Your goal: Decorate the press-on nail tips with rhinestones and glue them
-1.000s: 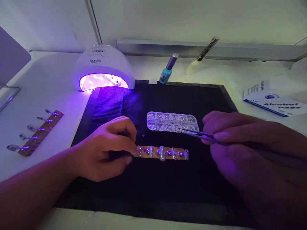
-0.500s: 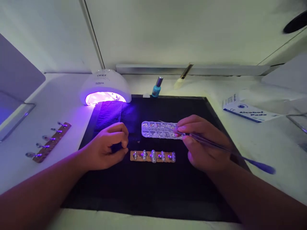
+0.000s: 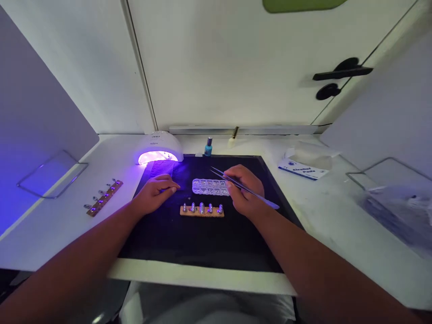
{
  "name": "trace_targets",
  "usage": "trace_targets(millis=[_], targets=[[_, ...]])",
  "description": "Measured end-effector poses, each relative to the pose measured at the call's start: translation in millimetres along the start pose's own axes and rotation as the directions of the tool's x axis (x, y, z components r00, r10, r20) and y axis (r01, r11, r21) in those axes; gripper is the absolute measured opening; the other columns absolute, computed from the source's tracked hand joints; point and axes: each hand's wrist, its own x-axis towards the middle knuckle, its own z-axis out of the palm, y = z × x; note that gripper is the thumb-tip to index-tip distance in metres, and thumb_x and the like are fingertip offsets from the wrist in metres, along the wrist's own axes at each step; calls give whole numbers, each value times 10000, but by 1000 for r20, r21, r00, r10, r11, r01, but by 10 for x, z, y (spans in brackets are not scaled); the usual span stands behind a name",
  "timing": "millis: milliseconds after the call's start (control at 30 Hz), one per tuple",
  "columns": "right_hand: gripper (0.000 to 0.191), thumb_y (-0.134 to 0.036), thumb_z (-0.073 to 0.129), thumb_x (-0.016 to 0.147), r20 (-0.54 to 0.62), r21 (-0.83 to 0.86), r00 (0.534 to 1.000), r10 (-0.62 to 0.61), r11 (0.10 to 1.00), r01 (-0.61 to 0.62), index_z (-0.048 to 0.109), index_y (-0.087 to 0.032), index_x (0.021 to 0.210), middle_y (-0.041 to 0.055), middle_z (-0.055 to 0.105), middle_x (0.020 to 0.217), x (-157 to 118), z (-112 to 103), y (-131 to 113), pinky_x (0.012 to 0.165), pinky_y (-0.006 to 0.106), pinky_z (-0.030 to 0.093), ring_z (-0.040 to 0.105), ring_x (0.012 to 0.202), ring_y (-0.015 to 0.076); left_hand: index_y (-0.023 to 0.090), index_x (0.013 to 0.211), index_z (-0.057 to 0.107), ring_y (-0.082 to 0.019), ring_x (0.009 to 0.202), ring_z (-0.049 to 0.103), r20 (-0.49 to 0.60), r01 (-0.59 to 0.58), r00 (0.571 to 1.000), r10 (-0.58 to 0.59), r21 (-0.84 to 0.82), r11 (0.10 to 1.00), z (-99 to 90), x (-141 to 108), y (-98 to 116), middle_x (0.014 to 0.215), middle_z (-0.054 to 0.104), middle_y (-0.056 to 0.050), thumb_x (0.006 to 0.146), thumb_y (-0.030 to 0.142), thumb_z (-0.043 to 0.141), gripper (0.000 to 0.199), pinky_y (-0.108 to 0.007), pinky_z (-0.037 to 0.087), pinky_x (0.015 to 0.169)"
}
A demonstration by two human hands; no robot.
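Note:
In my right hand (image 3: pixel 243 186) I hold long metal tweezers (image 3: pixel 248 189), fingers closed round them. Their two tips are slightly apart, above the far side of a clear compartment case (image 3: pixel 205 187) filled with small shiny pieces. My right fingers cover the case's right end. My left hand (image 3: pixel 154 193) rests on the black mat (image 3: pixel 202 243), left of the case, fingers curled and thumb against them; whatever is in them, if anything, I cannot make out. Nearer me lies a tan strip (image 3: pixel 201 214) bearing several silvery false nails (image 3: pixel 201 208) standing on it. A tiny speck lies beside the case.
A white nail lamp (image 3: pixel 158 144) glows purple at the back left. A second strip (image 3: pixel 105 198) with nails lies left of the mat. A blue polish bottle (image 3: pixel 208 148), a pale bottle (image 3: pixel 231 142), an alcohol pads box (image 3: pixel 302 170) and wire stands (image 3: pixel 388 168) stand around.
My view has tilted up and drawn back, so door handle and table edge show. The tweezers' tips have shifted to the far side of the case. The left fingers have straightened a little.

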Motion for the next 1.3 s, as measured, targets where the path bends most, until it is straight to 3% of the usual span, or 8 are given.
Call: trace_targets(millis=[167,333,467,567,767,933,1133,1300], targets=[[324,-355,605,981,65,-132,988,-139,980,147,601,-181,1255,99,624,1271,81,-59,-8,897,436,578,650,1065,225,135,1098,643,-168,883,665,-8,65,998,-64,55,996,1,-67,-88,1043,676,-63,997,357,586,251,-355,588,797],[283,-353,601,983,278,-286,922,-269,893,347,620,-174,1203,85,649,1197,225,-452,-166,850,401,586,660,993,200,142,1157,631,-188,947,666,21,101,994,-103,86,991,9,-105,-193,1120,666,-81,991,356,595,274,-384,588,838],[190,-273,595,979,422,-447,884,-202,802,397,638,-156,1122,69,666,1062,214,-812,-120,817,389,580,656,931,193,137,1114,640,-191,952,658,50,116,991,-120,88,989,16,-115,-202,1091,665,-73,985,359,603,260,-391,577,849],[246,-308,611,977,533,-517,838,-115,740,430,627,-154,1169,77,661,1130,122,-937,62,830,398,587,663,966,200,136,1091,633,-179,900,640,49,140,988,-144,79,987,15,-112,-155,1023,652,-57,974,354,609,249,-364,563,806],[243,-314,611,977,653,-517,755,-57,694,500,630,-154,1160,66,667,1090,10,-862,422,789,367,579,661,906,182,166,1054,649,-157,838,582,82,191,977,-198,80,978,-14,-105,-11,917,615,-36,940,248,574,159,-277,497,737],[269,-63,541,911,673,-473,736,-73,723,504,691,-136,1122,74,677,779,-39,-808,532,666,341,382,575,704,193,169,1073,653,-161,872,582,118,215,968,-223,78,973,-33,-95,12,950,615,-42,938,235,575,169,-275,488,767],[296,-73,494,906,674,-458,739,-14,777,432,702,-142,1105,90,699,806,-117,-781,576,683,350,313,547,700,214,176,1046,655,-161,862,586,139,240,960,-245,53,969,-55,-32,30,945,624,-41,942,243,575,147,-277,493,751],[262,-114,501,909,715,-433,696,62,822,371,711,-179,1054,73,696,797,-152,-761,590,686,345,307,551,701,207,188,1055,664,-168,874,593,171,269,946,-275,54,962,-62,-30,36,959,632,-45,945,253,569,160,-284,498,760]])
